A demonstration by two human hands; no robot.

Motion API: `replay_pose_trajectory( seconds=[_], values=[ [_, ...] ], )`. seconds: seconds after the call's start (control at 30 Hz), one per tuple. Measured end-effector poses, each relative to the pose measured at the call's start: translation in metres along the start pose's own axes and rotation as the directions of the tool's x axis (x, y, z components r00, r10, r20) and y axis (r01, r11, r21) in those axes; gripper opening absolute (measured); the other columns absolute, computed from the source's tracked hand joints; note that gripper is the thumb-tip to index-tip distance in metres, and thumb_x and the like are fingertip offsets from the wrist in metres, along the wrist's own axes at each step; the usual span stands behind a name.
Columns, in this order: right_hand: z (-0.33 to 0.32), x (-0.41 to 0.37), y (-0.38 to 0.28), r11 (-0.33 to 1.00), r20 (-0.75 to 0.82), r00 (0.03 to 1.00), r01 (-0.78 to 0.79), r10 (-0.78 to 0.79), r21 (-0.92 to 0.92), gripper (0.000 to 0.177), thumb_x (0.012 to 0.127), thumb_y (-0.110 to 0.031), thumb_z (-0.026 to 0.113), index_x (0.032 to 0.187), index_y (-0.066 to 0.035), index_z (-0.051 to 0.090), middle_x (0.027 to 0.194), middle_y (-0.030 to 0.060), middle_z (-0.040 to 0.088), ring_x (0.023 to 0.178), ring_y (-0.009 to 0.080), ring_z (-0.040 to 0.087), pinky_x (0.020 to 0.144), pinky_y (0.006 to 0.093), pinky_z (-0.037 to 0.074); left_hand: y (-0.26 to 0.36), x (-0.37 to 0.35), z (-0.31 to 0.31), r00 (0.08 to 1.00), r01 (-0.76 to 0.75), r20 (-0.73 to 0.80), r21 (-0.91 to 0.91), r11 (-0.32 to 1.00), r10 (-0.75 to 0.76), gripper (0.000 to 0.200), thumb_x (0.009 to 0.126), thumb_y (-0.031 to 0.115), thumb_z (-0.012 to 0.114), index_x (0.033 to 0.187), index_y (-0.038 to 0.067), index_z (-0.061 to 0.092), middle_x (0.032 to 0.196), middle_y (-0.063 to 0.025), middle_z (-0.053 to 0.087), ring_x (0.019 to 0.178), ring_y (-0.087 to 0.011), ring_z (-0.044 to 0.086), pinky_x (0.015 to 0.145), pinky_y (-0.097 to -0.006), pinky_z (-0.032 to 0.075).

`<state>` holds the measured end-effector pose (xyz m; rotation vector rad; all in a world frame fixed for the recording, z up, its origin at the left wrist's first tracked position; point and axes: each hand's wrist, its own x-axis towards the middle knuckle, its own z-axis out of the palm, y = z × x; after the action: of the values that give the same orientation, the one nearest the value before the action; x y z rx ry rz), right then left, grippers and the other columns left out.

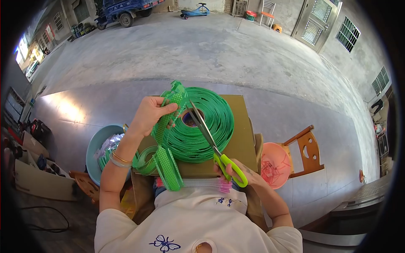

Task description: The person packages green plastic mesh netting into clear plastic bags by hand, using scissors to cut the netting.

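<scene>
My left hand point(151, 113) pinches a green strip of ribbon with pale dots point(168, 168), bunched at the top and hanging in loops below. Scissors point(205, 130) with lime-green handles are in my right hand point(244, 172), their blades pointing up and left, close beside the bunched end. Behind both hands a large coiled roll of green ribbon point(217, 116) lies on a brown cardboard box point(244, 118). Across my lap rests a bundle of clear, thin lengths with pink ends point(202, 184). The blades look slightly apart.
To the left stands a light-blue basin point(90, 154) holding plastic-wrapped green pieces. A pink basin point(276, 152) with red-and-white pieces is at the right, by a wooden chair point(311, 149). Farther off are a blue three-wheeled truck point(124, 9) and a blue ride-on toy point(195, 12).
</scene>
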<state>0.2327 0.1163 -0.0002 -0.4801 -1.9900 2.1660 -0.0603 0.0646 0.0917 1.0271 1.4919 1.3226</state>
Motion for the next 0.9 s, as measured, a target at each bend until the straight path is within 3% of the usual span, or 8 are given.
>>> replay_pose_trajectory(
  seconds=[0.17,0.37,0.47,0.57,0.67,0.77,0.87,0.9],
  values=[
    [0.001,0.003,-0.008,0.995,0.062,0.997,-0.048,0.053,-0.085,0.056,0.088,-0.056,0.042,0.091,-0.002,0.051,0.060,0.0010,0.046,0.053,0.0092,0.048,0.050,0.0248,0.042,0.003,-0.010,0.010,0.998,-0.031,0.058,0.011,0.999,0.030,0.014,0.082,0.006,0.062,0.087,-0.007,0.063,0.071,-0.0093,0.064,0.052,-0.0120,0.059,0.046,-0.0238,0.051],
    [0.003,0.013,-0.019,0.994,0.029,0.999,-0.039,0.042,-0.103,0.051,0.090,-0.053,0.042,0.089,-0.003,0.050,0.060,0.0002,0.045,0.052,0.0089,0.046,0.049,0.0248,0.042,0.007,-0.013,0.018,0.993,0.004,0.114,0.041,0.999,-0.009,0.015,0.081,0.004,0.063,0.088,-0.009,0.063,0.073,-0.0104,0.064,0.056,-0.0127,0.060,0.049,-0.0254,0.053],
    [0.002,0.015,-0.021,0.991,0.050,0.993,-0.101,0.105,-0.083,0.076,0.074,-0.075,0.043,0.092,-0.002,0.050,0.068,0.0010,0.048,0.056,0.0084,0.048,0.049,0.0216,0.039,0.008,-0.013,0.019,0.993,0.020,0.120,0.017,1.000,-0.021,0.015,0.081,0.004,0.063,0.089,-0.009,0.063,0.073,-0.0108,0.065,0.056,-0.0133,0.061,0.050,-0.0259,0.053],
    [0.004,0.017,-0.023,0.993,0.045,0.995,-0.091,0.094,-0.081,0.077,0.072,-0.076,0.044,0.092,-0.002,0.050,0.067,0.0006,0.047,0.056,0.0080,0.047,0.049,0.0217,0.039,0.008,-0.013,0.018,0.990,0.041,0.134,0.002,0.999,-0.041,0.015,0.081,0.004,0.064,0.089,-0.009,0.063,0.073,-0.0111,0.065,0.056,-0.0140,0.061,0.050,-0.0264,0.053],
    [0.002,0.017,-0.024,0.993,0.053,0.994,-0.088,0.092,-0.084,0.076,0.073,-0.075,0.043,0.091,-0.002,0.050,0.067,0.0003,0.047,0.056,0.0079,0.047,0.048,0.0216,0.039,0.008,-0.014,0.017,0.988,0.047,0.148,-0.009,0.999,-0.045,0.016,0.081,0.004,0.064,0.090,-0.008,0.063,0.073,-0.0113,0.065,0.056,-0.0144,0.061,0.050,-0.0267,0.053],
    [0.002,0.016,-0.021,0.996,0.051,0.998,-0.034,0.038,-0.082,0.045,0.091,-0.049,0.042,0.086,-0.004,0.049,0.059,-0.0006,0.043,0.051,0.0079,0.044,0.047,0.0243,0.042,0.007,-0.014,0.016,0.989,0.032,0.148,-0.002,0.999,-0.031,0.016,0.080,0.004,0.064,0.090,-0.009,0.063,0.073,-0.0113,0.065,0.056,-0.0146,0.062,0.050,-0.0267,0.053],
    [0.004,0.016,-0.024,0.995,0.044,0.999,-0.021,0.025,-0.099,0.046,0.090,-0.049,0.042,0.086,-0.004,0.049,0.059,-0.0004,0.043,0.050,0.0081,0.045,0.047,0.0239,0.042,0.007,-0.014,0.017,0.988,0.035,0.150,-0.017,0.999,-0.032,0.016,0.080,0.004,0.064,0.090,-0.009,0.063,0.073,-0.0114,0.065,0.057,-0.0147,0.062,0.051,-0.0268,0.053],
    [0.003,0.017,-0.026,0.995,0.047,0.998,-0.045,0.050,-0.089,0.055,0.084,-0.058,0.043,0.087,-0.004,0.049,0.062,-0.0003,0.044,0.052,0.0078,0.046,0.048,0.0229,0.041,0.007,-0.015,0.018,0.988,0.039,0.151,-0.029,0.999,-0.034,0.016,0.080,0.004,0.064,0.090,-0.009,0.063,0.074,-0.0114,0.065,0.057,-0.0148,0.062,0.051,-0.0268,0.053]
  ],
)
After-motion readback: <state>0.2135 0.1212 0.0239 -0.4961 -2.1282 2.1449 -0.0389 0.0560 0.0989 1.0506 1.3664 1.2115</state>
